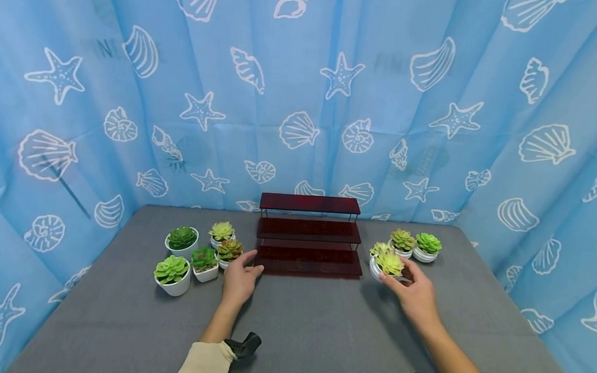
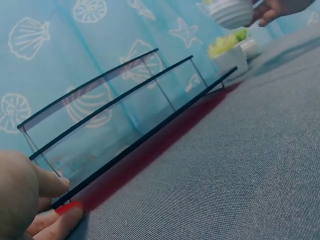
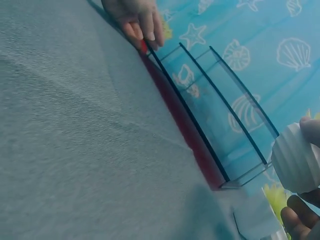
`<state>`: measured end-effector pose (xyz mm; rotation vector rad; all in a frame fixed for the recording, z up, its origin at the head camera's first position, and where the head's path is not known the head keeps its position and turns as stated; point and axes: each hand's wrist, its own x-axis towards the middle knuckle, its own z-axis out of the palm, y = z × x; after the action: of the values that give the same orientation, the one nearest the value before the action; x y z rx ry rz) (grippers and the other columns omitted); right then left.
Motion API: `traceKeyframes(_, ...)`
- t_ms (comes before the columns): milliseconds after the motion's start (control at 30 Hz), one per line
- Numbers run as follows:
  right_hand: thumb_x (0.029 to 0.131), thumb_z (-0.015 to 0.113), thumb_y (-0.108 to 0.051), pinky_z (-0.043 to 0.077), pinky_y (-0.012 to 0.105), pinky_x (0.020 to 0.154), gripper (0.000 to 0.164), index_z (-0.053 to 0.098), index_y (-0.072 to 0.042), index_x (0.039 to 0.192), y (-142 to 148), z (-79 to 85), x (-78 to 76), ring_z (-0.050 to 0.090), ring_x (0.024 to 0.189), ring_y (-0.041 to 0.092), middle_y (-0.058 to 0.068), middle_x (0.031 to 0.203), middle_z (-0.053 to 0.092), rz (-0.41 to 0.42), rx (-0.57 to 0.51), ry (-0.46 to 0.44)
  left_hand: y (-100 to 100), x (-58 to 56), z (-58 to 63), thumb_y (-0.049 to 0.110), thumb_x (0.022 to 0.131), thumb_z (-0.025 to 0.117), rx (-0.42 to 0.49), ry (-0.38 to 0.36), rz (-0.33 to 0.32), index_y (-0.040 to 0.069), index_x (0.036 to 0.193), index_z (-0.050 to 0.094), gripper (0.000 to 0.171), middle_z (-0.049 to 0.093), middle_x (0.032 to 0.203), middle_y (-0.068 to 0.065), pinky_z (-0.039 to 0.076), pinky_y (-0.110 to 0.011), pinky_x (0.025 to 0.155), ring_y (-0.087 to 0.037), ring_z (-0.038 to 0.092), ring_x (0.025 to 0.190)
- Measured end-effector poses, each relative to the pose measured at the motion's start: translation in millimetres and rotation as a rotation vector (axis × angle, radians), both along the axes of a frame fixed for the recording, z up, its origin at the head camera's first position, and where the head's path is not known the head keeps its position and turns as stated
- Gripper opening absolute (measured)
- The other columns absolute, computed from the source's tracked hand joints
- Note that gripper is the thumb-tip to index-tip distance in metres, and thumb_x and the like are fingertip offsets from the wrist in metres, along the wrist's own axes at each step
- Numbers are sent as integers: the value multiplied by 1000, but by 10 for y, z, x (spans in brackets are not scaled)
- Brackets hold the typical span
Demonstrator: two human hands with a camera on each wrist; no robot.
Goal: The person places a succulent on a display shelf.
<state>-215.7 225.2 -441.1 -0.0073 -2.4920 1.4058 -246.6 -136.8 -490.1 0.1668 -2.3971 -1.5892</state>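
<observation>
A dark red, see-through three-tier display stand stands at the back middle of the table. My left hand is at its left end and pinches the corner of the lowest tier between thumb and fingers. To the right of the stand, my right hand grips a potted succulent with yellow-green leaves by its ribbed white pot, lifted off the table. Behind it, partly hidden, stands another yellow-green succulent in a white pot.
Two more succulents, one olive-tinged and one green, stand at the back right. On the left are several others, among them a light green one and a reddish one near my left hand. A blue shell-print curtain surrounds the grey table.
</observation>
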Motion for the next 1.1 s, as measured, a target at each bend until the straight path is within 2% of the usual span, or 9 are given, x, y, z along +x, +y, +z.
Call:
traceKeyframes(200,89,74,-24,41,5,78,64,46,1,141,-53,50,-114,54,116,32,24,130,56,13,-24,-1,6,4,2,5,89,69,-17,1,-10,0,130,60,42,60,129,-19,54,-44,79,-30,67,98)
traceKeyframes(333,89,73,-25,49,26,90,66,45,2,142,-77,104,-205,53,119,34,24,132,54,17,-14,-14,13,0,-1,3,90,67,-17,12,-16,-2,129,60,40,60,126,-22,54,-44,78,-28,69,93)
traceKeyframes(433,89,73,-26,46,44,98,68,42,2,143,-88,149,-277,50,123,35,25,137,50,12,-22,-31,16,-5,-7,2,91,66,-17,18,-21,-3,129,60,39,62,124,-23,55,-43,77,-26,70,88)
traceKeyframes(467,89,73,-25,45,47,98,68,42,3,143,-89,163,-302,49,124,36,25,138,49,7,-29,-34,16,-7,-9,1,91,66,-19,24,-25,-4,128,60,38,62,123,-24,55,-43,76,-26,70,87)
traceKeyframes(733,90,71,-31,46,48,94,68,43,0,144,-113,316,-499,51,121,34,23,131,53,12,-36,-24,-26,-11,-24,-3,90,65,-3,23,-34,-7,125,61,36,63,118,-26,56,-37,72,-26,71,81)
traceKeyframes(1100,88,72,-37,46,48,95,74,42,-2,145,-206,508,-850,49,124,35,23,135,52,33,-67,-53,-52,-20,4,-7,91,61,98,-24,-82,-8,128,59,37,59,123,-29,57,-34,74,-30,71,86)
